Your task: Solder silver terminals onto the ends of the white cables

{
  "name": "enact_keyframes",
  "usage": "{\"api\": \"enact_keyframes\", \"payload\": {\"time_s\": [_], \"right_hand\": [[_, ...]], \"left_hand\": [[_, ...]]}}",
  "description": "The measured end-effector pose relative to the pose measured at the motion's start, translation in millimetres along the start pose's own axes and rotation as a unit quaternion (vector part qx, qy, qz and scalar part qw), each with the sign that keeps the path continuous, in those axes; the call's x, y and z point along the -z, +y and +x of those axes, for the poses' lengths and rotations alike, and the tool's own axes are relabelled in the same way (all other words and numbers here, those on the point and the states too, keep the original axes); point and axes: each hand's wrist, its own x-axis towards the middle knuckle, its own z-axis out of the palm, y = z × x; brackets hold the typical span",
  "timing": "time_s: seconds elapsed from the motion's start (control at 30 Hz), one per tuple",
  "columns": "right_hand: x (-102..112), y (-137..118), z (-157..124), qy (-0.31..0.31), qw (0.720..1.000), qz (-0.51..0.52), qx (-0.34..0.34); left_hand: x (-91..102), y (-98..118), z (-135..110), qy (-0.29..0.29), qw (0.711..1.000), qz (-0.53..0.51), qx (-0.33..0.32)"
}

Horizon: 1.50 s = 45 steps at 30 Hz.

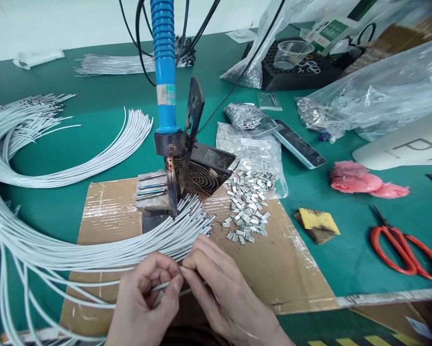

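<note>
- A clear plastic bag [253, 146] lies flat just beyond the cardboard, holding small silvery metal clips. A smaller, crumpled bag [245, 115] of the same shiny bits sits behind it.
- A loose heap of clips [246, 207] is spilled on the cardboard in front of the flat bag. They are tiny, folded and bright.
- Far right, a clear plastic cup [292, 53] stands on a black tray [295, 79]. I cannot tell what is in it.
- A big wrinkled plastic bag [385, 93] sprawls on the right, its contents too blurred to name.
- My left hand [143, 300] and my right hand [221, 290] meet at the near edge. The fingers [175, 287] of both are pinched together on one thin white wire [160, 288], which lies low over the cardboard between my hands.
- The wire bundle [93, 254] is smooth and white. It sweeps in long curves from the left across the green table [100, 120].
- The cardboard sheet [295, 274] is brown and glossy with tape.
- A soldering iron [164, 62] with a ribbed blue handle stands upright in its holder, beside a small black fan [203, 177].
- To the right lie red-handled scissors [406, 250], a stained yellow sponge [318, 221], a pink rag [363, 181] and a phone [299, 144].
- A white sheet [410, 144] on the right bears a large letter "P".
</note>
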Motion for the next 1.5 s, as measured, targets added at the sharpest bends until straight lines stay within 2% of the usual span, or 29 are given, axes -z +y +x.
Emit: {"api": "enact_keyframes", "payload": {"time_s": [0.1,0.17,0.23,0.3,0.33,0.37,0.4,0.53,0.7,0.87,1.0,1.07,1.1,1.17,1.2,1.27,1.33,1.5], "right_hand": [[0.1,3.8,0.7,-0.020,0.999,0.035,0.009],[4.1,6.7,-1.1,-0.011,0.999,0.033,0.012],[10.6,11.1,-4.9,0.071,0.997,0.030,-0.025],[16.9,15.9,-9.4,0.196,0.973,0.058,-0.105],[18.7,17.7,-11.2,0.239,0.957,0.076,-0.144],[19.3,18.6,-12.2,0.257,0.947,0.092,-0.170],[18.4,18.3,-12.3,0.247,0.946,0.106,-0.181],[4.6,6.2,-3.9,0.122,0.964,0.161,-0.173],[-8.4,-12.2,9.6,0.020,0.963,0.188,-0.191],[-9.7,-16.1,8.7,0.051,0.941,0.258,-0.213],[-12.8,-6.0,-0.6,0.029,0.885,0.383,-0.263],[-13.5,2.4,-4.8,0.084,0.858,0.426,-0.274],[-13.1,6.4,-6.4,0.122,0.854,0.425,-0.274],[-11.2,12.0,-8.6,0.181,0.865,0.379,-0.273],[-9.9,13.0,-9.3,0.189,0.879,0.344,-0.270],[-7.4,11.6,-10.2,0.175,0.908,0.285,-0.253],[-6.2,6.9,-10.5,0.151,0.925,0.259,-0.232],[-10.3,-6.1,-9.6,0.119,0.928,0.279,-0.214]], "left_hand": [[-1.4,-1.2,2.5,-0.017,1.000,0.008,-0.001],[-1.9,0.3,3.4,-0.016,1.000,0.007,-0.002],[-0.5,3.7,3.4,0.008,1.000,0.010,-0.006],[2.5,7.8,2.9,0.049,0.999,0.011,-0.017],[4.1,9.5,2.7,0.065,0.998,0.010,-0.021],[5.2,10.8,2.6,0.076,0.997,0.008,-0.023],[5.8,11.6,2.5,0.080,0.997,0.006,-0.023],[3.8,10.0,1.5,0.067,0.997,0.029,-0.017],[2.0,5.0,-0.5,0.040,0.998,0.034,-0.021],[-0.4,5.8,-0.9,0.048,0.999,0.017,-0.016],[-1.8,8.0,0.2,0.053,0.999,-0.004,-0.013],[-0.6,8.7,1.0,0.067,0.998,-0.009,-0.012],[0.2,9.0,1.4,0.074,0.997,-0.011,-0.011],[1.4,9.7,2.0,0.083,0.996,-0.022,-0.008],[1.4,10.2,2.1,0.083,0.996,-0.028,-0.007],[0.4,11.6,1.9,0.083,0.996,-0.037,-0.006],[-1.6,12.6,1.1,0.086,0.995,-0.042,-0.008],[-3.2,3.0,-0.8,0.105,0.993,0.003,-0.047]]}}
